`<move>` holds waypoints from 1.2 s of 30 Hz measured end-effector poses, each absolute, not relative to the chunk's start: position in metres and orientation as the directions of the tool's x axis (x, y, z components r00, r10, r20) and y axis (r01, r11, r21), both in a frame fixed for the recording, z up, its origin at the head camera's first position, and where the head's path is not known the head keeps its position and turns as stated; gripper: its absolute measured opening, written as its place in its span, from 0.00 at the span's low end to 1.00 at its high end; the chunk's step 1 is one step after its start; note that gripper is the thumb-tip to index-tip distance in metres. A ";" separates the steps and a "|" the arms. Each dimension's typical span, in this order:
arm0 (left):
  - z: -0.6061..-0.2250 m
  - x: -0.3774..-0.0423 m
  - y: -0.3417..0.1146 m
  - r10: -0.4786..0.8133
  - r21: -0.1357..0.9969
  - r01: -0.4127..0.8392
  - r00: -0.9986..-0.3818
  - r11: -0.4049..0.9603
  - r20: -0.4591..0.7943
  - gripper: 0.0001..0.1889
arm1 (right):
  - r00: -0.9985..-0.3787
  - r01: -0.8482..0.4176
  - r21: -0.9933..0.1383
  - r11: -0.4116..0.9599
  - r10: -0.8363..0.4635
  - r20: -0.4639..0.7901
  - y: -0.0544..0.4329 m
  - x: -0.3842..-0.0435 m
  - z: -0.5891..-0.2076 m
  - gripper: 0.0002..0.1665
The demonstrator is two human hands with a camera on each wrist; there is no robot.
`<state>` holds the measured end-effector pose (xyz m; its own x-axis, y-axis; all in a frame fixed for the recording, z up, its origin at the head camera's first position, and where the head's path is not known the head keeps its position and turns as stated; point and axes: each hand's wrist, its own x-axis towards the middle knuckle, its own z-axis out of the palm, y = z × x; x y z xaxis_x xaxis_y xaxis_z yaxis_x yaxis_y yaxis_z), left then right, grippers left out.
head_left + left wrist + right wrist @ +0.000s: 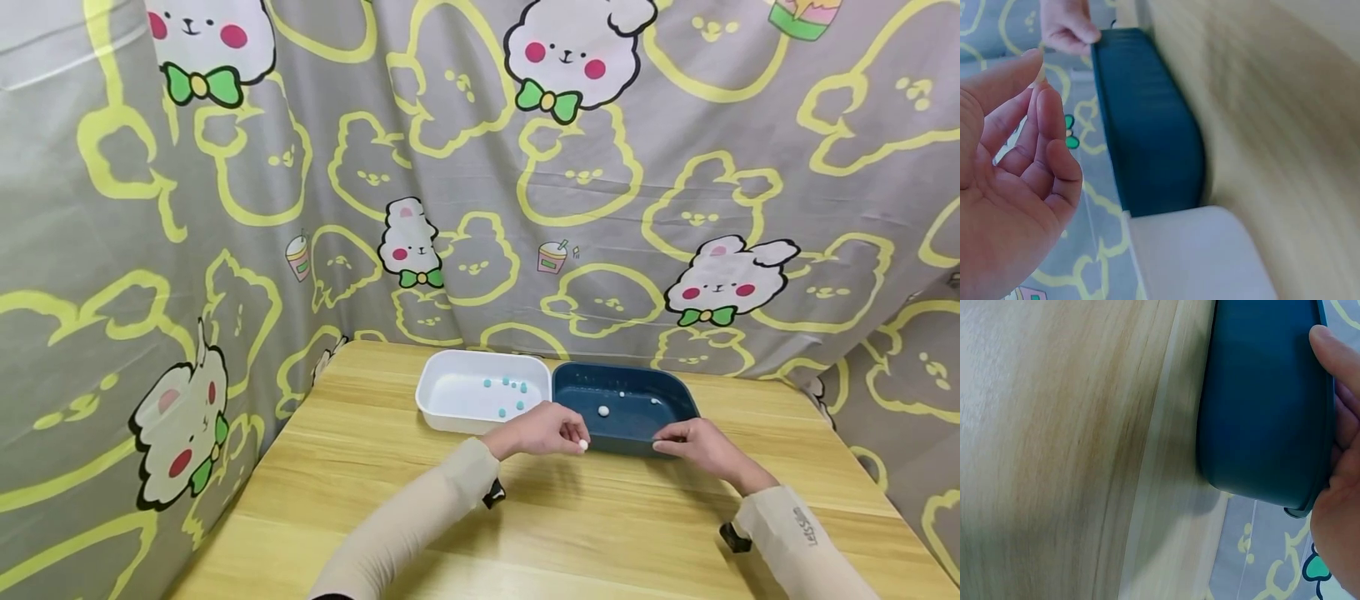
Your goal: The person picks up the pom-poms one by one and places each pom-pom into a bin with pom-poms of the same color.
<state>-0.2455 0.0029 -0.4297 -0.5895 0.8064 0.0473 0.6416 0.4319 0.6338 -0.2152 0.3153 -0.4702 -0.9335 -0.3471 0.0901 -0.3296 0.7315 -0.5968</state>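
Note:
Between thumb and fingertips, my left hand (542,428) pinches a small white ball (583,446) in front of the two containers. In the left wrist view only a bit of that ball (1040,76) shows. My right hand (705,446) grips the near right rim of the dark blue container (622,444), its thumb (1329,347) against the outer wall and its fingers over the rim. Inside that container lie a larger white ball (603,411) and two tiny white pieces (622,394). Left of it stands a white container (438,419) with several small turquoise balls (502,413).
The containers stand side by side near the back of a wooden table (360,467). A grey patterned curtain (480,183) hangs behind the table and along its sides.

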 end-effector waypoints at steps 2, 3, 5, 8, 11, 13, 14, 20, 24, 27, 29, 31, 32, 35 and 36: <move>-0.426 -0.248 0.002 0.792 0.654 0.614 -0.610 0.442 0.038 0.02 | -0.934 -0.328 -0.597 0.732 -0.345 0.091 0.315 -0.215 -0.470 0.12; -0.425 -0.250 0.002 0.786 0.659 0.605 -0.618 0.447 0.034 0.02 | -0.934 -0.328 -0.597 0.732 -0.345 0.091 0.315 -0.215 -0.470 0.12; -0.422 -0.254 0.002 0.774 0.669 0.588 -0.633 0.455 0.030 0.02 | -0.935 -0.327 -0.599 0.731 -0.344 0.091 0.315 -0.215 -0.470 0.12; -0.418 -0.260 0.003 0.761 0.677 0.575 -0.648 0.459 0.035 0.03 | -0.934 -0.328 -0.601 0.729 -0.347 0.089 0.315 -0.215 -0.469 0.12; -0.414 -0.266 0.003 0.739 0.674 0.565 -0.672 0.475 0.042 0.04 | -0.932 -0.334 -0.598 0.729 -0.349 0.095 0.316 -0.216 -0.470 0.11; -0.411 -0.271 0.004 0.720 0.676 0.551 -0.692 0.489 0.042 0.05 | -0.930 -0.342 -0.592 0.730 -0.352 0.103 0.316 -0.216 -0.471 0.11; -0.410 -0.273 0.004 0.710 0.680 0.540 -0.703 0.495 0.041 0.04 | -0.930 -0.344 -0.588 0.732 -0.351 0.107 0.316 -0.217 -0.471 0.11; -0.406 -0.288 0.006 0.667 0.684 0.519 -0.742 0.513 0.062 0.04 | -0.928 -0.352 -0.582 0.733 -0.355 0.115 0.318 -0.217 -0.472 0.12; -0.405 -0.297 0.008 0.636 0.696 0.494 -0.768 0.521 0.070 0.05 | -0.928 -0.351 -0.586 0.730 -0.356 0.113 0.318 -0.217 -0.471 0.13; -0.406 -0.302 0.009 0.617 0.711 0.467 -0.785 0.525 0.060 0.05 | -0.928 -0.349 -0.585 0.732 -0.355 0.110 0.317 -0.217 -0.471 0.13; -0.406 -0.305 0.010 0.608 0.715 0.455 -0.792 0.531 0.053 0.05 | -0.929 -0.346 -0.584 0.734 -0.354 0.106 0.317 -0.216 -0.470 0.13; -0.406 -0.308 0.010 0.602 0.716 0.448 -0.797 0.535 0.048 0.05 | -0.932 -0.339 -0.585 0.736 -0.347 0.103 0.317 -0.216 -0.470 0.13; -0.406 -0.310 0.011 0.599 0.716 0.445 -0.799 0.539 0.045 0.05 | -0.933 -0.337 -0.585 0.738 -0.345 0.102 0.317 -0.216 -0.470 0.13; -0.407 -0.313 0.012 0.593 0.709 0.437 -0.805 0.554 0.033 0.06 | -0.934 -0.335 -0.587 0.737 -0.344 0.101 0.316 -0.216 -0.470 0.13; -0.407 -0.315 0.012 0.589 0.708 0.433 -0.807 0.559 0.028 0.06 | -0.933 -0.335 -0.589 0.736 -0.344 0.101 0.316 -0.216 -0.470 0.13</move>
<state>-0.3146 0.0124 -0.4072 -0.8074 0.5894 0.0282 0.4325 0.5586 0.7077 -0.2163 0.3160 -0.4705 -0.9335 -0.3441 0.1013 -0.3351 0.7357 -0.5887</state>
